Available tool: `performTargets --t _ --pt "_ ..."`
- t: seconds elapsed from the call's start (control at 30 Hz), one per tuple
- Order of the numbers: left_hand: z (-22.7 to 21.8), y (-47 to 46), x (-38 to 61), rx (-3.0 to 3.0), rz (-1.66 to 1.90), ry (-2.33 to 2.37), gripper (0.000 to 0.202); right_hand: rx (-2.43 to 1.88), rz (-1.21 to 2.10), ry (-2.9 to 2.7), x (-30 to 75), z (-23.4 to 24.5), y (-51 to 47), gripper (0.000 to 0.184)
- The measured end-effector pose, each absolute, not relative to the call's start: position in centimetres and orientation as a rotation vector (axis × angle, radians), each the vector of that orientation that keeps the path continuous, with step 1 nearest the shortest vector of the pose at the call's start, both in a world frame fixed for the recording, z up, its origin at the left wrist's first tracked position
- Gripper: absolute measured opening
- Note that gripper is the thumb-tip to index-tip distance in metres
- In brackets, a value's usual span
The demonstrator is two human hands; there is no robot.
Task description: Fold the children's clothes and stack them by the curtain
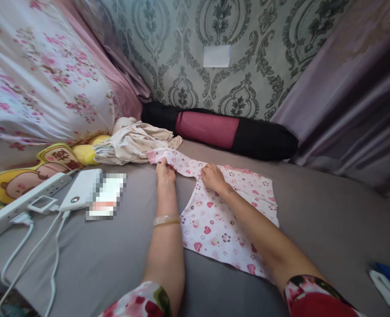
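A small pinkish-white long-sleeved shirt (214,220), printed with hearts and flowers, lies spread on the grey sheet. One of its sleeves stretches to the left and ends in a pink cuff. My left hand (165,171) is closed on the lower edge of that sleeve near the cuff; a pale bangle circles the wrist. At the inner end of the sleeve, by the armpit, my right hand (212,177) has its fingers bent and closed on the fabric. My right forearm crosses over the body of the shirt and hides part of it.
Crumpled cream cloth (131,143) lies behind my left hand. At left are a white power strip (23,202) with cables, a white power bank (82,189), a blurred-out phone-like object (107,196) and a yellow plush cushion (19,182). A black-and-red long bag (211,130) rests against the wall.
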State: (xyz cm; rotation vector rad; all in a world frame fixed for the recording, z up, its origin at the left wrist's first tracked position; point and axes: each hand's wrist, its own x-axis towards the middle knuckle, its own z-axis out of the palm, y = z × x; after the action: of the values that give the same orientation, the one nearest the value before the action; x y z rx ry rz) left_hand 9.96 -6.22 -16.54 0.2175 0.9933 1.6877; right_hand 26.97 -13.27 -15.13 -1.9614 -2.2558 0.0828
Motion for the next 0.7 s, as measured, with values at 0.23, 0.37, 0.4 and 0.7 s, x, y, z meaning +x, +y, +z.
performTargets --t 0.23,0.37,0.4,0.7 --pt "-13.5 -7.5 11.1 0.543 1.692 0.852 0.017 -2.117 0.201 -2.124 26.3 -14.9 -12.2 0.044" --pt "-12.5 -8.0 12.4 0.608 1.689 0.740 0.018 -2.191 0.347 -2.128 26.1 -14.3 -11.2 0.065" --pt "-12.5 -8.0 12.7 0.634 1.692 0.721 0.018 -2.208 0.360 -2.121 26.0 -14.3 -11.0 0.069" --pt "-12.6 -8.8 16.7 0.930 1.669 0.614 0.031 -1.913 0.531 -1.689 28.6 -13.6 -11.4 0.046"
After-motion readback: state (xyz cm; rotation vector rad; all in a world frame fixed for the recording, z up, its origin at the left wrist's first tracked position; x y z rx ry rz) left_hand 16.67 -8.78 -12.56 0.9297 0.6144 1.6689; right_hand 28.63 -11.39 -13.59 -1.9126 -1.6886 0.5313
